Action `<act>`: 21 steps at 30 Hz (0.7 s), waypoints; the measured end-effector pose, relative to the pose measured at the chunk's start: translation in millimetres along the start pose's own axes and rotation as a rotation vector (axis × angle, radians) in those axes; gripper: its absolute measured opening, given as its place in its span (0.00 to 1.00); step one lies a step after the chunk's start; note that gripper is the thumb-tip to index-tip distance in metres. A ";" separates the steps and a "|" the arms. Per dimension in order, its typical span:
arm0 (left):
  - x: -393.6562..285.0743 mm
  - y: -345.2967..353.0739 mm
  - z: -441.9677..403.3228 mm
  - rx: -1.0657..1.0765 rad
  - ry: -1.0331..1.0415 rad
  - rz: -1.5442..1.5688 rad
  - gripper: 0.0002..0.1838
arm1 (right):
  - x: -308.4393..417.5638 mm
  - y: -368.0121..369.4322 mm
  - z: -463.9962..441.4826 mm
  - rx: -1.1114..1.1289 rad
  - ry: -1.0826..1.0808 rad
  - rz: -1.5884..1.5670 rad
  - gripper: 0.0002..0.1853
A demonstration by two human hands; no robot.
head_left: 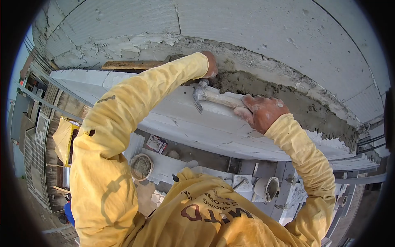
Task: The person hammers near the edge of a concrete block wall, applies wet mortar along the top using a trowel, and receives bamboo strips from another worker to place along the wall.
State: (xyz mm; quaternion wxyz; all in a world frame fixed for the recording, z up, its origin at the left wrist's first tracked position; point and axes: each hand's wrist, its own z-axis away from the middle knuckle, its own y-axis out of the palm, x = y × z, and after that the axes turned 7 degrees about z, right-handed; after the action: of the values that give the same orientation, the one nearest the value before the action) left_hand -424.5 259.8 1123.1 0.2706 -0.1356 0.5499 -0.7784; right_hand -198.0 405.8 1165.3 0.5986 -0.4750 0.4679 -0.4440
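head view: the right hand (267,114) has its fingers curled closed around the pale handle of a hammer (224,99), near the handle's end, with the thumb along the lower side. the left hand (210,64) is bent down at the wrist, just beyond the hammer's head; its fingers are mostly hidden, so how far open they are, and whether they hold anything, cannot be told.

the hammer lies crosswise over the top edge of a white block wall (177,103), its metal head toward the left hand and its curved claw pointing down toward the person's body. just past the handle, a band of wet grey mortar (288,99) fills the gap between the white block wall and a tall grey wall (247,24), and runs off to the right, rough on top. to the left, a wooden strip (131,65) lies in the same gap.

both arms are in stained yellow sleeves, the left one with a small dark hole, and the yellow shirt (197,210) fills the bottom middle. below the white block wall, a round bucket (142,166) with grey contents sits to the left and a white bucket (266,188) to the right.
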 end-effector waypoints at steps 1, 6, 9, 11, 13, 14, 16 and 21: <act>-0.5 3.0 1.3 0.017 0.020 -0.026 0.11 | 6.3 0.7 4.7 -0.026 -0.039 0.010 0.28; 2.7 2.8 -7.1 0.099 0.181 -0.305 0.09 | 9.0 3.1 19.2 -0.103 -0.206 -0.005 0.27; 14.1 7.9 -15.6 0.024 0.177 -0.326 0.09 | 4.8 12.3 3.2 -0.081 -0.009 0.007 0.27; 10.2 16.6 -12.5 0.074 0.155 -0.317 0.09 | 16.0 2.9 20.0 -0.071 -0.119 -0.029 0.26; -8.4 -5.2 -1.2 0.177 0.117 -0.348 0.09 | 18.0 -4.3 26.9 -0.164 -0.270 -0.011 0.28; -8.0 -4.4 -2.5 0.164 0.154 -0.393 0.10 | 11.5 -0.9 20.5 -0.126 -0.185 -0.010 0.28; -0.6 0.4 -4.9 0.134 0.224 -0.485 0.10 | -5.9 17.0 -0.3 -0.054 -0.018 -0.007 0.27; 7.3 8.4 -8.5 0.047 0.114 -0.277 0.11 | 15.2 4.0 22.5 -0.175 -0.234 -0.006 0.29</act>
State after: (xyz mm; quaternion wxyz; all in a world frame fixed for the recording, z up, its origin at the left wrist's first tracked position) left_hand -432.4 260.2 1111.6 0.1322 -0.1592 0.5221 -0.8274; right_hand -173.0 395.0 1161.8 0.6039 -0.5753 0.4304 -0.3451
